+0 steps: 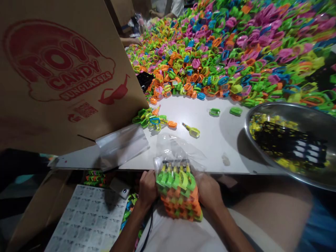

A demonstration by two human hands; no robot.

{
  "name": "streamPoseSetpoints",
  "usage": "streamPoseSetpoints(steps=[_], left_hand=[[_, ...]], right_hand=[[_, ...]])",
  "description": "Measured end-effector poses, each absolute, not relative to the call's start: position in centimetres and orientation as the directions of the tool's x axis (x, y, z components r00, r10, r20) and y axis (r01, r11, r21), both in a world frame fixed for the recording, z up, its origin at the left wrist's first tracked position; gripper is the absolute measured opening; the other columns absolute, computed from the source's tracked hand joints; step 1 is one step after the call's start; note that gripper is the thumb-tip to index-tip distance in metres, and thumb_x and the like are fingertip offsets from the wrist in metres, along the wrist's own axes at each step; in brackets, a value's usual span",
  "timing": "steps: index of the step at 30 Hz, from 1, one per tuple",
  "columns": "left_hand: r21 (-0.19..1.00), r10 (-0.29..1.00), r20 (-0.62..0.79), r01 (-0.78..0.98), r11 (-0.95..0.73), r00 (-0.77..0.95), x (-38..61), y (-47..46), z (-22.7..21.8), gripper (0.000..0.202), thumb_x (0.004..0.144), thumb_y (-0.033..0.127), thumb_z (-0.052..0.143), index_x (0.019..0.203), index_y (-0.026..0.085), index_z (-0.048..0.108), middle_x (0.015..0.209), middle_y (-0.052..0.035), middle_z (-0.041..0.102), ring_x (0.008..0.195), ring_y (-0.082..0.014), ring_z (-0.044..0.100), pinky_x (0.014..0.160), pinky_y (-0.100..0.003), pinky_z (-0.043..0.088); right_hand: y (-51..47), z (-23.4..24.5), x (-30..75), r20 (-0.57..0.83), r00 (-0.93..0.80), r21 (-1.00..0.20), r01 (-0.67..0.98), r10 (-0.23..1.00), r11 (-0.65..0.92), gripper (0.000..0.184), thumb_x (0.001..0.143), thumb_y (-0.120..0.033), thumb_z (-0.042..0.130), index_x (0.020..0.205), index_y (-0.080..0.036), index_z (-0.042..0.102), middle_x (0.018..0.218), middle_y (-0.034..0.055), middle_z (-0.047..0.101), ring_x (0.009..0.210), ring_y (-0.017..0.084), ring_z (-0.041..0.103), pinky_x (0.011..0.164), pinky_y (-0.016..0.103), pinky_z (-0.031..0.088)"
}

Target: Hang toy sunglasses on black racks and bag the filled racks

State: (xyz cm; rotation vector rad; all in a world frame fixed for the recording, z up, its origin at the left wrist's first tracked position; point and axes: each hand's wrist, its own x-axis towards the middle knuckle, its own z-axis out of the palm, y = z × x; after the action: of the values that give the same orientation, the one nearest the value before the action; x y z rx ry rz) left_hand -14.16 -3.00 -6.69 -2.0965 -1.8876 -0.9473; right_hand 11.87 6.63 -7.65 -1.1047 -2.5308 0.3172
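A clear plastic bag (178,189) packed with green and orange watch-like plastic toys is upright against my body, just in front of the table edge. My left hand (148,187) is closed at the bag's left side. On the other side, my right hand (209,190) grips it too, its fingertips partly hidden. The bag's loose transparent top (175,145) spreads over the white table (210,147). Beyond it lies a yellow toy (193,131) with a thin patterned tip, next to a small pile of similar toys (152,119).
A large cardboard box (78,70) stands at left, with empty clear bags (123,145) beside it. A metal bowl (262,150) holds yellow pieces and black strips. Colourful toys (210,59) heap across the back. A printed label sheet (86,217) lies below. Another person's hand (135,41) reaches the heap.
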Motion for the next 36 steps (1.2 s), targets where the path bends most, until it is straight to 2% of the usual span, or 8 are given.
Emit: streamPoseSetpoints(steps=[6,9,16,21,25,29,32,36], left_hand=[[0.342,0.818,0.571,0.887,-0.309,0.065,-13.5,-4.8,-8.2,0.04,0.104,0.017,0.04,0.064,0.023,0.042,0.055,0.0005,0.052,0.049,-0.0137,0.045,0.054,-0.031,0.03],[0.365,0.825,0.558,0.866,-0.342,0.09,-13.6,-5.5,-8.9,0.039,0.103,0.018,0.042,0.064,0.023,0.044,0.055,0.0,0.054,0.048,-0.0131,0.049,0.053,-0.029,0.033],[0.384,0.867,0.484,0.862,-0.332,0.118,-13.7,-6.6,-9.5,0.034,0.099,0.021,0.052,0.065,0.022,0.055,0.057,-0.0025,0.063,0.051,-0.0153,0.059,0.054,-0.028,0.041],[0.403,0.905,0.415,0.874,-0.271,0.089,-12.2,-8.1,-9.9,0.02,0.09,0.019,0.056,0.072,0.022,0.064,0.063,-0.0038,0.068,0.057,-0.0184,0.066,0.056,-0.026,0.05],[0.36,0.895,0.438,0.897,-0.258,0.082,-12.4,-8.5,-9.6,0.015,0.081,0.016,0.058,0.068,0.022,0.058,0.055,-0.0017,0.061,0.049,-0.0188,0.06,0.051,-0.028,0.044],[0.274,0.868,0.484,0.923,-0.27,0.111,-14.0,-7.9,-7.9,0.018,0.078,0.009,0.053,0.069,0.024,0.052,0.057,-0.0018,0.058,0.051,-0.0183,0.058,0.054,-0.032,0.036],[0.196,0.834,0.518,0.922,-0.334,0.192,-14.9,-7.7,-6.4,0.017,0.084,0.008,0.054,0.075,0.023,0.055,0.059,-0.0009,0.058,0.053,-0.0178,0.055,0.056,-0.034,0.033],[0.157,0.798,0.519,0.884,-0.44,0.306,-15.2,-8.4,-5.2,0.021,0.093,0.008,0.058,0.077,0.022,0.056,0.065,-0.0012,0.063,0.057,-0.0162,0.052,0.057,-0.035,0.031]], right_hand=[[4.4,-7.6,13.4,0.14,-0.648,-0.335,0.681,0.749,0.651,0.023,0.108,-0.021,0.051,0.088,-0.02,0.063,0.073,0.0043,0.072,0.068,0.02,0.068,0.066,0.034,0.035],[4.0,-7.4,13.9,0.101,-0.653,-0.33,0.689,0.75,0.645,0.026,0.11,-0.022,0.048,0.088,-0.021,0.06,0.076,0.0039,0.073,0.069,0.019,0.068,0.068,0.034,0.035],[4.7,-9.3,14.2,-0.023,-0.659,-0.278,0.727,0.752,0.628,0.014,0.106,-0.017,0.056,0.093,-0.019,0.063,0.081,0.0065,0.077,0.071,0.02,0.073,0.065,0.033,0.036],[3.7,-10.4,14.6,-0.058,-0.689,-0.258,0.709,0.722,0.656,0.018,0.108,-0.017,0.053,0.092,-0.02,0.063,0.081,0.0066,0.077,0.071,0.02,0.073,0.063,0.032,0.037],[2.4,-9.8,15.2,-0.03,-0.728,-0.248,0.669,0.685,0.7,0.009,0.102,-0.013,0.059,0.101,-0.02,0.065,0.087,0.0056,0.078,0.075,0.02,0.073,0.064,0.032,0.036],[2.3,-8.9,15.4,0.045,-0.703,-0.213,0.688,0.71,0.694,0.024,0.111,-0.019,0.048,0.093,-0.02,0.063,0.079,0.0047,0.073,0.071,0.02,0.068,0.066,0.034,0.033],[2.6,-8.0,15.5,0.098,-0.686,-0.193,0.697,0.721,0.69,0.036,0.117,-0.024,0.039,0.088,-0.02,0.061,0.075,0.0043,0.068,0.068,0.019,0.063,0.067,0.036,0.031],[2.3,-6.9,16.0,0.119,-0.733,-0.186,0.646,0.669,0.741,0.025,0.114,-0.023,0.044,0.102,-0.019,0.066,0.084,0.0061,0.071,0.074,0.021,0.063,0.066,0.038,0.027]])
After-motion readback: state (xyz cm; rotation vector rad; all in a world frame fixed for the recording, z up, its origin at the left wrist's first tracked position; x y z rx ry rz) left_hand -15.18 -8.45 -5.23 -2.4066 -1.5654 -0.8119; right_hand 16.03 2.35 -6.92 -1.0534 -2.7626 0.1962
